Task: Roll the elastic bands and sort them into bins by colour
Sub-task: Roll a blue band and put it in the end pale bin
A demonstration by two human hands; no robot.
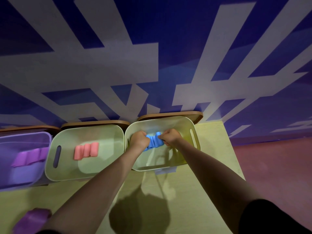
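Here, both hands reach into the right-hand pale green plastic bin with rounded corners, where a few blue rolled elastic bands lie side by side near its far wall. The rolls' long axes run roughly toward and away from the person, tilted a little, and the row spans left to right between the hands. The left hand has its fingers curled round the row's left end; the right hand pinches the right end with bent fingers. The fists hide the outer rolls, so their count is unclear.

The middle pale green plastic bin, with a slot handle in its left wall, holds three pink rolled bands packed side by side, their axes also pointing away and leaning slightly right. The translucent purple plastic bin at left, cut off by the frame, holds purple rolled bands that look blurred. All three bins sit on a light wooden table against a blue and grey patterned wall, with brown wooden lids standing behind them. A purple roll lies at the near left edge, partly cut off
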